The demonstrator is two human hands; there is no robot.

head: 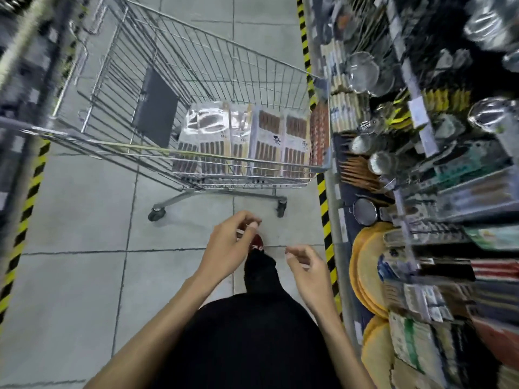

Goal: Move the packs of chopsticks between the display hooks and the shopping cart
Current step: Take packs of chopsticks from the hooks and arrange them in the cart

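At 6 o'clock, nearest of all, the person's dark clothing (252, 346) fills the bottom edge, with both bare forearms reaching up from it. The left hand (230, 245) hangs over the floor, fingers loosely curled and thumb near the forefinger, holding nothing. The right hand (306, 268), just to its 3 o'clock side, is curled the same way and empty. A red shoe (257, 244) shows between them, partly covered by the left hand.

At 9 o'clock a yellow-and-black floor stripe (26, 211) edges a blurred rack cut off by the frame. Open grey tile floor (84, 220) lies between that stripe and the shopping cart (112, 147) at 12 o'clock. A dark panel (156, 110) leans inside the cart. To its right the packs of chopsticks (247, 141) stand in a row in the cart's near right end, seen through the wire.

The cart's right corner sits close against the display shelving (421, 192) at 3 o'clock; whether they touch is unclear. A second stripe (325, 217) runs along the shelving's foot. The shelf goods are smeared and the hooks are hard to make out. Round yellow mats (368, 262) show at 4 o'clock.
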